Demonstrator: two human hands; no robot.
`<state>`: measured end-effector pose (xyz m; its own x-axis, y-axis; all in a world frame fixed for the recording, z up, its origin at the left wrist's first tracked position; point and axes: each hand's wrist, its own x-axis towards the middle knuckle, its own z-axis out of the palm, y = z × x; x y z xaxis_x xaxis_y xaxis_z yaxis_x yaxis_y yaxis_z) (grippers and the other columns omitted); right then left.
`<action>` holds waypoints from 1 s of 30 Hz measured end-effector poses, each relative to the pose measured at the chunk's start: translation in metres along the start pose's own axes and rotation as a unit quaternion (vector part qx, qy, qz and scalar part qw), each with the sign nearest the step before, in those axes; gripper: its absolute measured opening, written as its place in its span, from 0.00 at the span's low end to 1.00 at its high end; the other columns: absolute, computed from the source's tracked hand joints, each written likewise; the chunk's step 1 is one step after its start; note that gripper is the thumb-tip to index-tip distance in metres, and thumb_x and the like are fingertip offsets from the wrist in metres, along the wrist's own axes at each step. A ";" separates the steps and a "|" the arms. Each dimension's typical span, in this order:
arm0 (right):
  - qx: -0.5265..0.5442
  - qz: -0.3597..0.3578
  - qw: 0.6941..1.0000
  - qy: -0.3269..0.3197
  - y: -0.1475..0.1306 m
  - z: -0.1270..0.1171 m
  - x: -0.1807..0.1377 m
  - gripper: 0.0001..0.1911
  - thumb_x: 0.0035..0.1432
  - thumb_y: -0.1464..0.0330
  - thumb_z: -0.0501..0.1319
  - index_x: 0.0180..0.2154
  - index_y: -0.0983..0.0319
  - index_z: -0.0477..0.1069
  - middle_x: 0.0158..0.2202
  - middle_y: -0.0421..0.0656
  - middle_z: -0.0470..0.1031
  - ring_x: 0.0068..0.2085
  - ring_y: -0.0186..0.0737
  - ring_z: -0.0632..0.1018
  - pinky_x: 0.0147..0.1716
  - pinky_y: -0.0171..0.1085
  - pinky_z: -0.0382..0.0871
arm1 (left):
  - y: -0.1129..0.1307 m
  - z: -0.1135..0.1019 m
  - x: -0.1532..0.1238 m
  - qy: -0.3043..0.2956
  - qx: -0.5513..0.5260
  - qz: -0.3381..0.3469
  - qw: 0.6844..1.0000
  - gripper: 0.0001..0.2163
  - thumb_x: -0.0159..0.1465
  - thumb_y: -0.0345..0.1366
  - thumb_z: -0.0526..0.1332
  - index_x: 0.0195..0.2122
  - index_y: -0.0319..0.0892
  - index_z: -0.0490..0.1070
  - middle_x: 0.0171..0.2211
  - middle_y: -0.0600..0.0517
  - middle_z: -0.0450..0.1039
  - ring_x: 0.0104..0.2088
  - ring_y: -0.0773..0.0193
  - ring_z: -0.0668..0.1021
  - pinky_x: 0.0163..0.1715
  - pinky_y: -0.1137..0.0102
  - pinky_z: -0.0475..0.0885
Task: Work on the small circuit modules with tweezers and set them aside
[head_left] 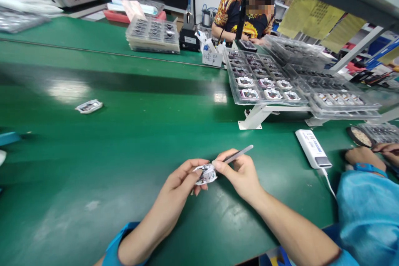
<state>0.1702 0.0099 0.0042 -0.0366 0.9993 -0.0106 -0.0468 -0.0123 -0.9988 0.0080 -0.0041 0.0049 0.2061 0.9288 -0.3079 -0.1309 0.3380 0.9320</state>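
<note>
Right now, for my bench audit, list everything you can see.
workbench: one, green, under everything
stacked trays: one pile, clear, far side
parts trays: several, clear, on white stand, right
loose part: one, white, left of centre
power bank: one, white, right
co-worker: one, orange-black shirt, far side
neighbouring person's hands: two, blue sleeve, right edge
tweezers: one, grey, in right hand
small part: one, white, in left hand
left hand: one, bare, front
right hand: one, bare, front

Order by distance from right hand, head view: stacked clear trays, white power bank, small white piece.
Right hand:
1. Small white piece: just left, in the left hand
2. White power bank: off to the right
3. Stacked clear trays: far side, ahead-left
</note>
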 end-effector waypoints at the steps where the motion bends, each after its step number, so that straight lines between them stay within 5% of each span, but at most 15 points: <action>1: -0.002 -0.003 1.000 0.010 -0.001 0.000 0.000 0.07 0.50 0.64 0.69 0.28 0.60 0.74 0.27 0.40 0.78 0.30 0.38 0.77 0.33 0.37 0.71 | 0.000 -0.001 0.000 -0.002 0.004 0.002 1.000 0.10 0.63 0.40 0.59 0.40 0.40 0.73 0.24 0.54 0.72 0.25 0.65 0.69 0.25 0.71 0.63; 30: 0.012 0.005 1.000 0.026 0.005 0.003 -0.001 0.07 0.49 0.65 0.70 0.28 0.61 0.75 0.27 0.40 0.77 0.29 0.37 0.76 0.32 0.36 0.69 | 0.001 0.001 0.000 -0.015 0.061 0.032 0.998 0.11 0.63 0.40 0.55 0.40 0.39 0.71 0.27 0.53 0.72 0.27 0.64 0.71 0.26 0.70 0.65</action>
<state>0.1670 0.0082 -0.0011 0.0147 0.9996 -0.0232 -0.0715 -0.0221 -0.9972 0.0090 -0.0041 0.0061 0.2303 0.9422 -0.2434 -0.0265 0.2561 0.9663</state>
